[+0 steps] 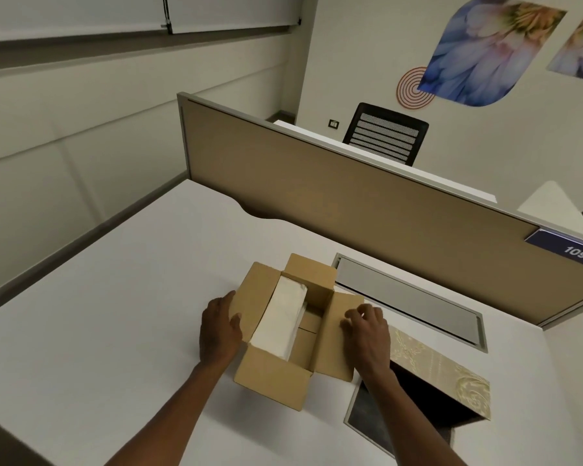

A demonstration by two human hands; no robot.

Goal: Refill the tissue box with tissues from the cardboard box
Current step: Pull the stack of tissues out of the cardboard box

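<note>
A brown cardboard box (pixel 270 378) stands open on the white desk, its flaps folded outward. Inside, along its left side, lies a white pack of tissues (pixel 281 317); the right half of the box looks bare. My left hand (pixel 220 327) presses against the box's left flap, fingers spread. My right hand (pixel 367 334) rests on the right flap and pushes it down. Just right of the box sits the tissue box (pixel 431 401), dark inside, with its beige patterned lid (pixel 441 368) raised; my right forearm crosses part of it.
A tan partition (pixel 367 210) with a "109" plate (pixel 576 252) walls off the desk's far side. A grey cable-tray flap (pixel 408 301) is set into the white desk (pixel 115 314) behind the boxes. A black mesh chair (pixel 386 134) stands beyond the partition.
</note>
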